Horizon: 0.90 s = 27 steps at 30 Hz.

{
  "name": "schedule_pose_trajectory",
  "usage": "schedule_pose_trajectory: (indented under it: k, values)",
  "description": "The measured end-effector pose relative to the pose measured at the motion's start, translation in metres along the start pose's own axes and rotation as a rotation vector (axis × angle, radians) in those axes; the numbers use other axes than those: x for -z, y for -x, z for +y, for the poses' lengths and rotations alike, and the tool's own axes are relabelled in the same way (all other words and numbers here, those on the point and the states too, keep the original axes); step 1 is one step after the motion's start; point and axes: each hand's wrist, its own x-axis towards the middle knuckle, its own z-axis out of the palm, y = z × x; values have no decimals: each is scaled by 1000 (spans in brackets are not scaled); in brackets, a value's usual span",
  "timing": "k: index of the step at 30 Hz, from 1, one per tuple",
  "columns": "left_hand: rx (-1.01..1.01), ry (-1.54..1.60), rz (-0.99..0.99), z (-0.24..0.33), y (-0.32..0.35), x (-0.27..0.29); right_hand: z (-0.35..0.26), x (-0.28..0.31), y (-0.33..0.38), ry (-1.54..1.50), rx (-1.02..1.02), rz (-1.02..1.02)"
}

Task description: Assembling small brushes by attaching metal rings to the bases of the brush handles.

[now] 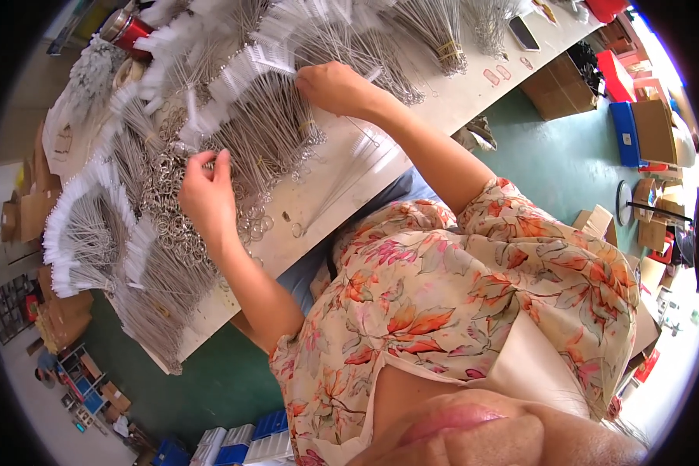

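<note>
The left hand (207, 198) is over the heap of metal rings (165, 182), its thumb and forefinger raised close to each other; whether a ring sits between them I cannot tell. The right hand (338, 87) reaches inward with curled fingers (306, 81) at the white bristled end of a bundle of thin wire brushes (268, 105); whether they are clamped on a brush is hidden from this side. That bundle spreads between the two hands' fingers, its looped wire ends pointing toward the person. Just right of the left fingers and nearer the body, loose rings (258, 224) spill onto the pale worktop (307, 198). A few loose brushes (353, 177) lie below the right fingers, toward the worktop's near edge. Farther left of the left fingers, more brush bundles (89, 229) fan out with their white ends outward. Beyond the right fingers, to the right, come a tied bundle (443, 43) and a dark phone (523, 33). A red and silver container (128, 33) stands beyond the left fingers, farther left.
</note>
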Motion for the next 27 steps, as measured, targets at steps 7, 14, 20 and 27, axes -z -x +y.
schedule_pose_trajectory:
  k: [7,14,20,27]
  values:
    - [-602,384,-257,65,-10,-62,-7,93,13,-723,-329,189]
    - [-441,294,-493,68,-5,-65,136,177,56,-776,-415,693]
    - [-309,564,-550,68,-26,-56,235,217,69,-20,-796,810]
    - [-317,614,-482,97,-74,-106,259,213,48,175,-982,661]
